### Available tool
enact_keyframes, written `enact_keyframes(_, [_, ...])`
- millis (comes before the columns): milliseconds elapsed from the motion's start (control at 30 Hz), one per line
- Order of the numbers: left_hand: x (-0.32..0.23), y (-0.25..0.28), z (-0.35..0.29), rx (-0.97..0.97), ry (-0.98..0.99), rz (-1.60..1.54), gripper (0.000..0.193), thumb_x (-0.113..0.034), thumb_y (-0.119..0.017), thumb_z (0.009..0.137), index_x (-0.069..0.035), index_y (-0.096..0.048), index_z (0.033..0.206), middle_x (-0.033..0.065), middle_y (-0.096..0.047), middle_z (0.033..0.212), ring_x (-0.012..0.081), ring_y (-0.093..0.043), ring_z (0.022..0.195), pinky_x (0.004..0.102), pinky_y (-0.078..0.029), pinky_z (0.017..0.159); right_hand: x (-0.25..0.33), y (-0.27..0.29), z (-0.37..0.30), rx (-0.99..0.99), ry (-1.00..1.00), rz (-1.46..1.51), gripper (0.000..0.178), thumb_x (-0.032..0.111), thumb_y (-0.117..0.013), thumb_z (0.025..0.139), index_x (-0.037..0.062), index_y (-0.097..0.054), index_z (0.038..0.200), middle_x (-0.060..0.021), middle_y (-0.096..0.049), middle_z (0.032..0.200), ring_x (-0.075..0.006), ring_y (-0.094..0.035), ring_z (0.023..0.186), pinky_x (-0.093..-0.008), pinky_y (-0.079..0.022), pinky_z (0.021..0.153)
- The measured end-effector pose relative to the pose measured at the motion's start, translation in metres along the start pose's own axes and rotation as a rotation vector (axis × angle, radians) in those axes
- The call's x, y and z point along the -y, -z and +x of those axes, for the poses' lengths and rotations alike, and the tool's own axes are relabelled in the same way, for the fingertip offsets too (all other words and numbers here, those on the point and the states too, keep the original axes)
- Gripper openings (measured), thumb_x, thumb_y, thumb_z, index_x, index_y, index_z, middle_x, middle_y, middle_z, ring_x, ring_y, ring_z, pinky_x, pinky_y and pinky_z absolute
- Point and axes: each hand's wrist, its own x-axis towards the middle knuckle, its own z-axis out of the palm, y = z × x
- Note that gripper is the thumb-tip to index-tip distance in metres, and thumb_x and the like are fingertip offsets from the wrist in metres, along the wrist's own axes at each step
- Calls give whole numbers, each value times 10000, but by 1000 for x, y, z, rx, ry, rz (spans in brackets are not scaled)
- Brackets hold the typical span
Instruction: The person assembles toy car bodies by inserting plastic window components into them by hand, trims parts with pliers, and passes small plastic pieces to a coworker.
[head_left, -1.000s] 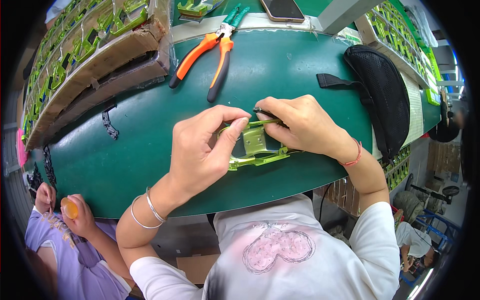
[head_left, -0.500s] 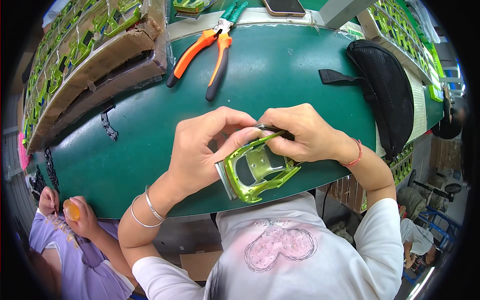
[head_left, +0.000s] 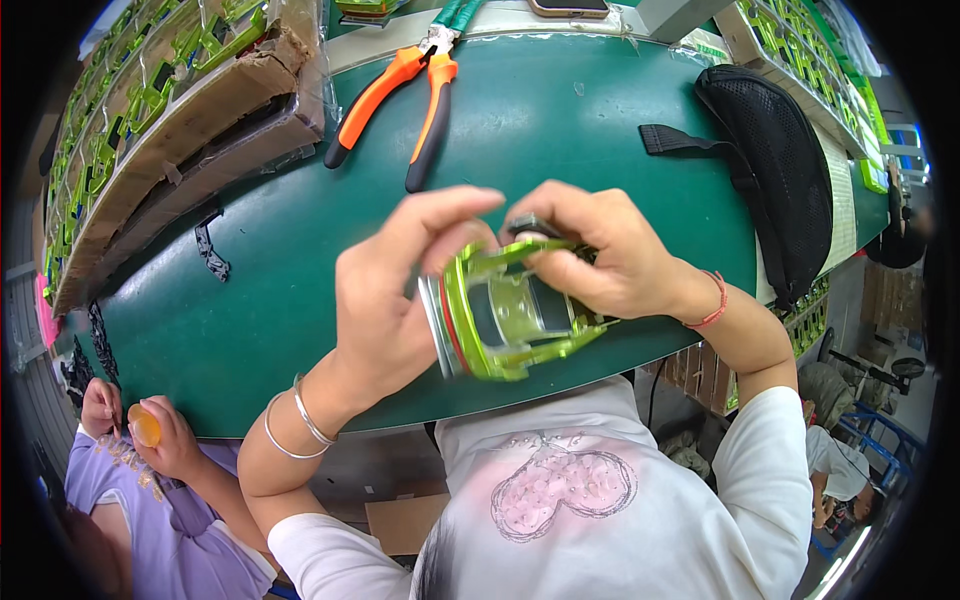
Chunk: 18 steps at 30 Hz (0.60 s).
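Observation:
A shiny green hollow shell (head_left: 478, 312), shaped like a toy car body with open window gaps, is held above the table's near edge. It has a red line and a silver band at its left end. My left hand (head_left: 390, 285) holds that end against the palm, its upper fingers raised and blurred, the others partly hidden. My right hand (head_left: 605, 245) is closed on the shell's upper right side, thumb and forefinger around a small dark part (head_left: 532, 226). What that part is I cannot make out.
On the green table (head_left: 560, 120) lie orange-handled pliers (head_left: 437, 110), a black mesh pouch (head_left: 775, 180) and a dark patterned strip (head_left: 210, 248). Cardboard trays (head_left: 180, 165) of green parts stand left, another tray (head_left: 800, 80) at far right. A co-worker's hand (head_left: 170, 440) is at lower left.
The green shell has turned in my hands, showing more of its silver and red end. My left fingertips have parted from the dark part, while the right hand still grips there.

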Motion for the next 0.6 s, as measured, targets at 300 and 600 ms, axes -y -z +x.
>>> enact_keyframes(300, [-5, 9, 6, 51, 89, -384, 727, -201, -767, 957, 40, -409, 1542, 124, -627, 1258, 176, -665, 968, 318, -568, 892, -12, 17, 4, -206, 109, -289, 378, -30, -635, 887, 10, -623, 1263, -175, -709, 1011, -305, -738, 894, -373, -595, 784])
enact_keyframes(600, [-2, 11, 7, 68, 141, -310, 576, -158, -752, 975, 58, -517, 1454, 97, -669, 1137, 144, -663, 988, 285, -562, 850, -11, 23, 5, -162, 106, -324, 384, -49, -615, 942, -20, -617, 1325, -141, -713, 1158, -192, -739, 1018, -319, -588, 906])
